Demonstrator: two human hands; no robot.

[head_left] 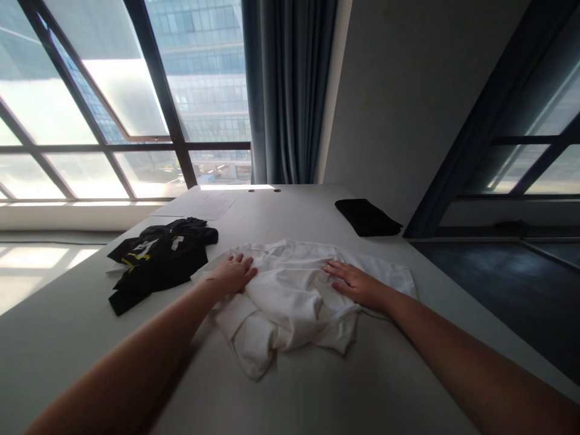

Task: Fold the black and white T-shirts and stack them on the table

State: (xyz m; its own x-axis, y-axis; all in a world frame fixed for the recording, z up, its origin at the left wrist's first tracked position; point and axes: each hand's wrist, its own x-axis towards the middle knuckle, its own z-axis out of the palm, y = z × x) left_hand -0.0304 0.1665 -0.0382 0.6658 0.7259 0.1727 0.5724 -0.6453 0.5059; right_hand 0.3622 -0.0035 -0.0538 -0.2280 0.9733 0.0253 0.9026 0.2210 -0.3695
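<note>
A white cloth garment (290, 296) lies spread and wrinkled on the white table (308, 393), its near edge bunched in uneven folds. On the garment's left part rests my left hand (233, 273), palm down with the fingers apart. My right hand (353, 283) lies flat on the right part, fingers spread and pointing inward. Neither hand grips the fabric. Left of the garment is a crumpled black garment (165, 257) with white and yellow print.
A folded black cloth (368, 217) sits at the table's back right. Paper sheets (208, 206) lie at the back left. Beyond the table are windows, a blue-grey curtain (290, 90) and a grey wall (389, 103).
</note>
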